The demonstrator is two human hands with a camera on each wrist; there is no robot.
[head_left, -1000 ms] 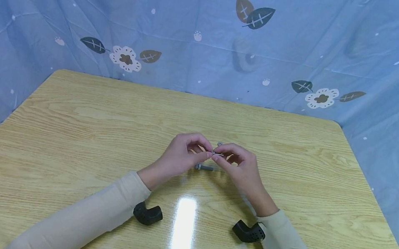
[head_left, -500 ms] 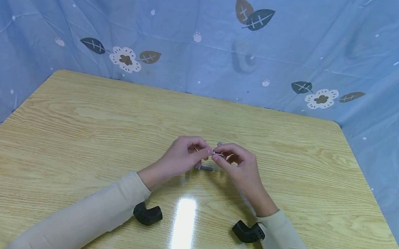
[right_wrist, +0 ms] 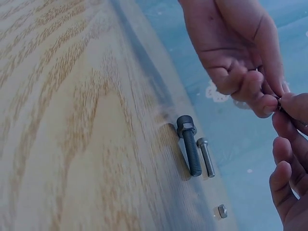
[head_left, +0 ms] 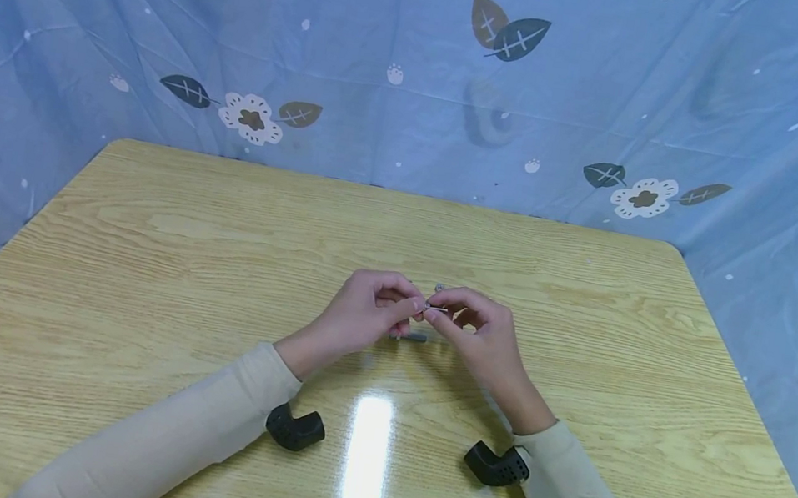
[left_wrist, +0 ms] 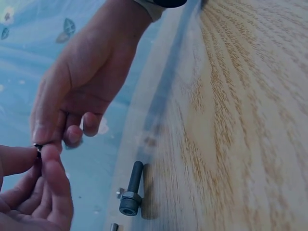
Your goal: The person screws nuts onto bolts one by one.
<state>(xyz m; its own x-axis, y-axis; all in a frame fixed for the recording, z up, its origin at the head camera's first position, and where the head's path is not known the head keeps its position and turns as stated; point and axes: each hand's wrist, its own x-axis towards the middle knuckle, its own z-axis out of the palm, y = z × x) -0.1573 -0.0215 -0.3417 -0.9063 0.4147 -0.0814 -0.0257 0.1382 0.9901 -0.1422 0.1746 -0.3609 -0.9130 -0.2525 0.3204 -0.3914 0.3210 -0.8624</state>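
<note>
In the head view, my left hand (head_left: 367, 309) and right hand (head_left: 485, 329) meet above the middle of the table. Between thumb and forefinger, each pinches one end of a small thin screw (head_left: 440, 309); fingertips hide much of it. In both wrist views only a tiny dark, shiny part shows between the fingertips. Below the hands lies a thick dark socket-head bolt (right_wrist: 192, 150) with a hex nut (left_wrist: 130, 196) up by its head. The left fingers cover that head in the head view. Beside it are a thinner silver bolt (right_wrist: 207, 159) and a small loose nut (right_wrist: 222, 211).
The hardware lies on a wood-grain table (head_left: 216, 259), with a light glare patch (head_left: 368, 451) in front. A blue patterned curtain (head_left: 392, 71) hangs behind and at the sides. Black curved devices (head_left: 496, 464) stick out from both sleeves.
The left thumb and fingers have shifted at the screw's end, and its lower fingers have dropped over the dark bolt's head. The right hand keeps its place.
</note>
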